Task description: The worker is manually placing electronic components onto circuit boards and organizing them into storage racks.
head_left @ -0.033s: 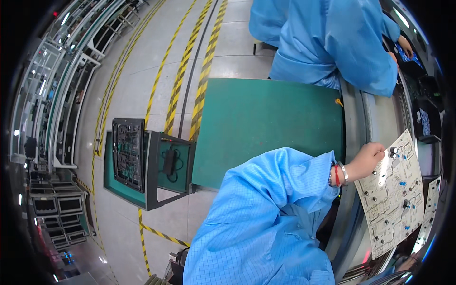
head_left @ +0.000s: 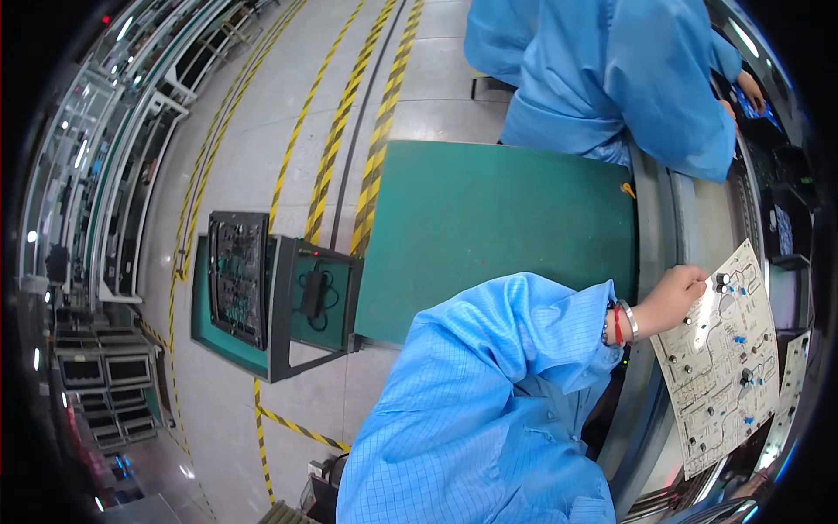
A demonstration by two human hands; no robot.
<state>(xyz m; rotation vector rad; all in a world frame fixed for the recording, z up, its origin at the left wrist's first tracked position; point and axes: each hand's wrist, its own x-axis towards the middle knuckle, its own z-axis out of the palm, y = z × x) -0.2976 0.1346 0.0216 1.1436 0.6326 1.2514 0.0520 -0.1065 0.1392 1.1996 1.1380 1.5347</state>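
One board (head_left: 720, 371) has its edge pinched in the left grip (head_left: 676, 297); right grip (head_left: 754, 486) I cannot tell.

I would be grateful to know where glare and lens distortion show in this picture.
Head view: a white glare streak lies on the circuit board beside the left hand; head view, far left: the racks bow along the fisheye rim; head view, corners: black; head view, centre: the green tabletop looks fairly evenly lit.

Head view, worn fisheye: looks steeply down from above the wearer's blue sleeve (head_left: 515, 349). Printed circuit board (head_left: 711, 384) near, at right; green tabletop (head_left: 497, 231) mid-frame; striped floor tape (head_left: 327, 188) farther off.
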